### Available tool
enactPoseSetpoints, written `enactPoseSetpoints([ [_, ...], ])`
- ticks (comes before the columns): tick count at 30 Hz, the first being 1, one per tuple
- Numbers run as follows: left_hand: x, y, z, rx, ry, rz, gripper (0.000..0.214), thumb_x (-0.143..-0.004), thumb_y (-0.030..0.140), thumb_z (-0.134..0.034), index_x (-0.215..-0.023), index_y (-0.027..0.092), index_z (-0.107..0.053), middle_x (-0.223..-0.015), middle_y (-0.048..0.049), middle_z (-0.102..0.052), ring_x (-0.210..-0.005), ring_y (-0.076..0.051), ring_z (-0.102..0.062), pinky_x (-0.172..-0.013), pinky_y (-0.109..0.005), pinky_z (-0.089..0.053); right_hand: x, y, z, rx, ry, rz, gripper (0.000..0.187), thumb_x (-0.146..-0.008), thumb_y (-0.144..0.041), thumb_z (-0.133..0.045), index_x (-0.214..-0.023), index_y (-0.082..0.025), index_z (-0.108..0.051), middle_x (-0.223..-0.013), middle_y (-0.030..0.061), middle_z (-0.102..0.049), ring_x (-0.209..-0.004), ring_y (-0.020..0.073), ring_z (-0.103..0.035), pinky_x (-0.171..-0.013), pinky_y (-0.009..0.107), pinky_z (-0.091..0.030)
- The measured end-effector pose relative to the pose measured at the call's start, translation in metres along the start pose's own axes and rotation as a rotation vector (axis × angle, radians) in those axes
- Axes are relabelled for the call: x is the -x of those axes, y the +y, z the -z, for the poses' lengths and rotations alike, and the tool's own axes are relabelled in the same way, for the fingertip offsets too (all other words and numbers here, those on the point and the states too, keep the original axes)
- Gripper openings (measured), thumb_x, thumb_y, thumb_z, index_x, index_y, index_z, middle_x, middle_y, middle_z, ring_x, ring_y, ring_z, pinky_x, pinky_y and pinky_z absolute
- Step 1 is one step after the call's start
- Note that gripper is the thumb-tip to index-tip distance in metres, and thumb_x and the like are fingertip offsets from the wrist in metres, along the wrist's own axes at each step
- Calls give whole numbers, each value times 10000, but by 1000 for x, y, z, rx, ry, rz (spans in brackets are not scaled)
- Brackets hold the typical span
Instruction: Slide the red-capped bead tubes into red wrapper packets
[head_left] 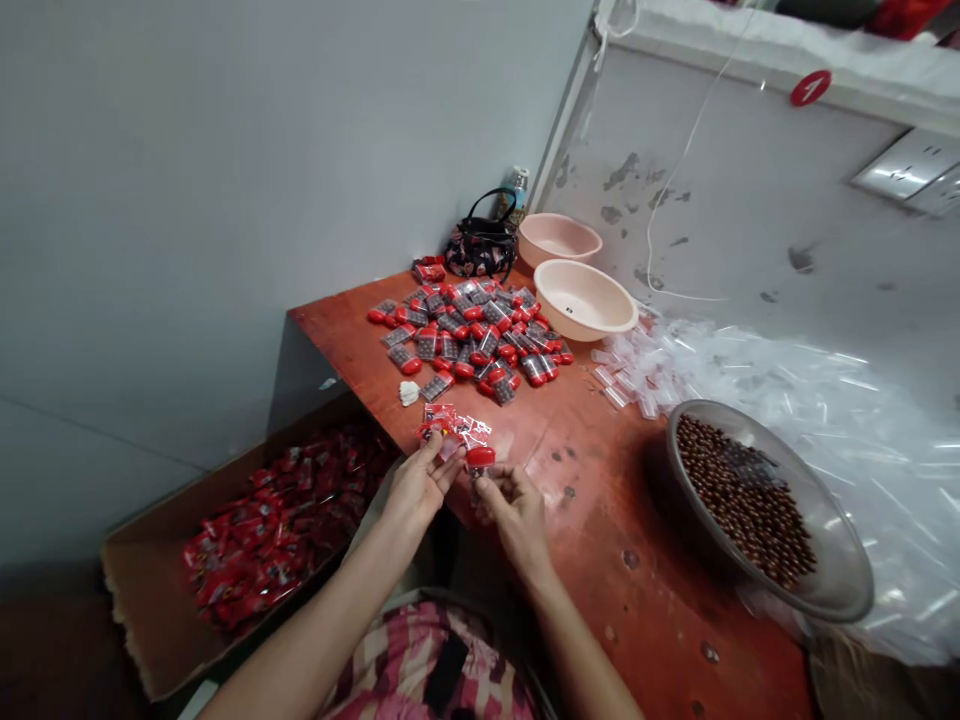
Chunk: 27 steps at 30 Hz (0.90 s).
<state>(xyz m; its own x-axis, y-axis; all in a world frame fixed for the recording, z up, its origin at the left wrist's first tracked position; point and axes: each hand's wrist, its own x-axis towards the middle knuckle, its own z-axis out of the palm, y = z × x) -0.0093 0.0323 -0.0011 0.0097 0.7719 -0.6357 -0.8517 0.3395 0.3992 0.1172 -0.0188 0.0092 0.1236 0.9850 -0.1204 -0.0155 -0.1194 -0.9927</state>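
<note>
As R fingers (499, 485) pinch red-capped vial (480, 457), L hand (417, 490) beside

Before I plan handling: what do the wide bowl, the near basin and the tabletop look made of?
The bowl looks like grey plastic or thin metal; its sheen leaves that open. The basin looks like matte pale-pink moulded plastic, with a smooth rim. The tabletop looks like red-painted wood, glossy, with chipped, worn patches.
</note>
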Motion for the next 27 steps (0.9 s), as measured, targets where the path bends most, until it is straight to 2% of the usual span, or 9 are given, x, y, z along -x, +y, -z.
enactPoseSetpoints([
  [5, 4, -8, -3, -18, -57, -7, 34, -712, 125, -609, -733, 132, -583, -668, -43, -650, -598, -132, -617, -583, -238, -519, 2, 3, -11, 26, 45, 7, 194, -721, -337, -600, -833, -191, -537, -630, -21, -597, -478, 107, -536, -450, 215, -445],
  [9, 8, -11, -6, -51, -115, -20, 47, -695, 145, -629, -712, 125, -590, -646, -28, -645, -570, -123, -604, -574, -233, -504, -1, 8, -9, 53, 8, 5, 197, -721, -334, -604, -831, -189, -527, -631, -14, -603, -493, 116, -551, -444, 214, -449],
  [13, 12, -8, -8, -131, -236, -40, 110, -663, 189, -665, -684, 110, -592, -614, -19, -634, -547, -114, -585, -556, -222, -486, 0, 10, -8, 20, -32, -1, 192, -741, -341, -584, -836, -188, -517, -625, -18, -591, -479, 113, -540, -434, 212, -444],
  [18, 12, -7, -8, -293, -344, -80, 133, -645, 207, -679, -693, 117, -594, -623, -14, -631, -565, -117, -583, -571, -231, -469, 0, 8, -7, 91, 25, 67, 168, -744, -317, -587, -835, -193, -518, -662, -14, -585, -554, 123, -559, -522, 226, -460],
  [22, 11, -10, -8, -372, -384, -44, 142, -643, 221, -679, -705, 112, -611, -614, -16, -627, -550, -119, -575, -552, -231, -453, 1, 7, -6, 136, 55, 126, 156, -749, -308, -578, -833, -184, -531, -747, 6, -610, -643, 134, -580, -600, 230, -464],
  [24, 11, -9, -8, -405, -396, -41, 143, -648, 232, -674, -678, 104, -618, -601, -20, -624, -545, -118, -571, -551, -230, -449, 1, 9, -5, 87, 46, 112, 161, -748, -312, -578, -824, -180, -529, -730, 1, -606, -607, 122, -571, -567, 217, -459],
  [27, 9, -5, -7, -502, -450, -16, 173, -669, 262, -651, -643, 93, -626, -550, -29, -610, -495, -120, -551, -503, -235, -435, -1, 14, -5, -87, -29, 0, 177, -762, -335, -558, -817, -175, -506, -603, -29, -573, -444, 89, -513, -422, 185, -412],
])
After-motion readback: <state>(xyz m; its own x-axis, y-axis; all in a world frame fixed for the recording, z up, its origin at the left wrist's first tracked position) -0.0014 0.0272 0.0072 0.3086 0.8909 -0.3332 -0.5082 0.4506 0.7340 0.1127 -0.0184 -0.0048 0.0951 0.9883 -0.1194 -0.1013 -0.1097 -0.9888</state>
